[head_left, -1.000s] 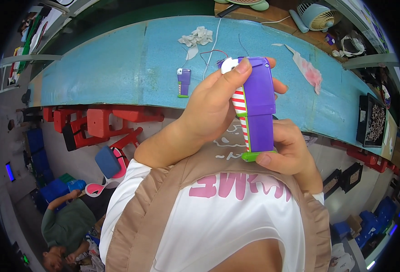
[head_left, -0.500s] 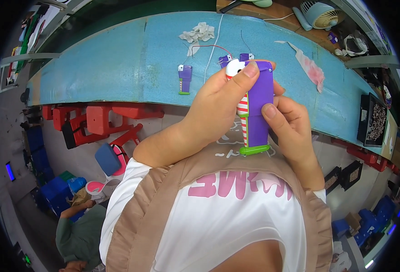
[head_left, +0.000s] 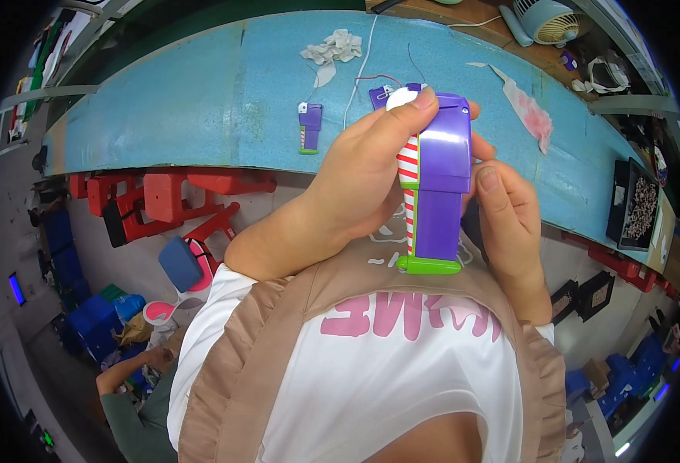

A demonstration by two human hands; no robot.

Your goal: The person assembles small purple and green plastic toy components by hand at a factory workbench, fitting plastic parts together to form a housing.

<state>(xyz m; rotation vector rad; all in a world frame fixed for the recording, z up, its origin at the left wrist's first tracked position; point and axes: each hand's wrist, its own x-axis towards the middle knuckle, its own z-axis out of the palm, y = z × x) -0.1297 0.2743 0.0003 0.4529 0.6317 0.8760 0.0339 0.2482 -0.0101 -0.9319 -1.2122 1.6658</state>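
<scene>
Head view: The purple part (head_left: 443, 154) was found in hand, in front of the brown apron (head_left: 270, 355), its green foot (head_left: 429, 265) pointing toward the wearer.
Left hand (head_left: 374, 166): Closed around the upper portion; the thumb pressed near the white rounded end (head_left: 401, 98), fingers wrapped behind.
Right hand (head_left: 509, 212): Thumb and forefinger drawn close together just beside the part's right edge; whether the tips held something small could not be told.
Handling: Judged light and stiff, likely moulded plastic; the glossy face appeared apt to slip under a fingertip.
Hold point: The broad upper body, across its two long sides, was judged soundest; the foot and the white end seemed likelier to suffer under pressure.
Blue table (head_left: 170, 108): Bore a smaller purple piece (head_left: 310, 127), a second piece (head_left: 380, 97) near a red wire (head_left: 377, 76), crumpled tissue (head_left: 334, 48) and a pink-stained cloth (head_left: 526, 110).
</scene>
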